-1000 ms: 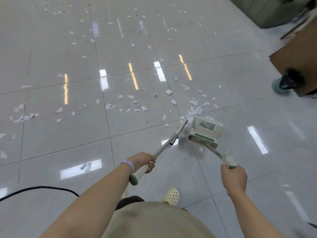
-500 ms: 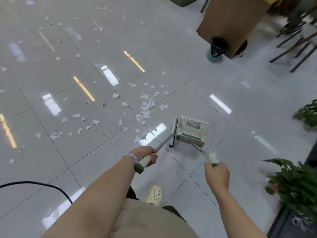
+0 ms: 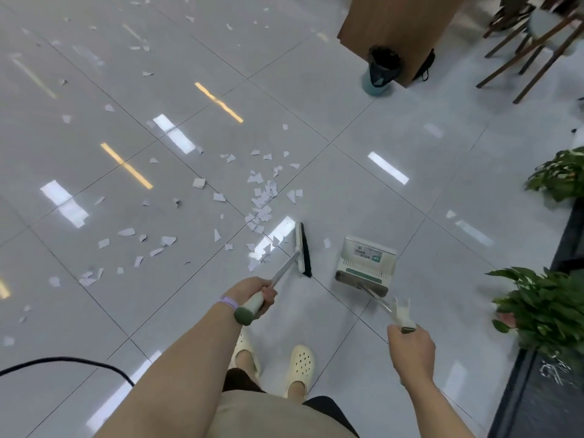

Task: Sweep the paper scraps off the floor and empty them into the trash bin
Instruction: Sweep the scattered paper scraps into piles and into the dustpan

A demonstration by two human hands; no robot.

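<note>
Head view shows the broom (image 3: 302, 250) now standing apart from the dustpan (image 3: 366, 262), where half a second ago its head was pressed against the pan's left side; a bare strip of floor (image 3: 347, 191) lies between them. The left hand (image 3: 252, 290) is wrapped around the broom's handle, the right hand (image 3: 410, 346) is closed around the dustpan's handle. The scraps (image 3: 262, 200) lie mostly left of centre, just beyond the broom, with more strewn toward the upper left. The bin (image 3: 380, 72) has come into frame at upper right, well apart from the pan. Sweeping looks far from finished, so another pass seems due.
</note>
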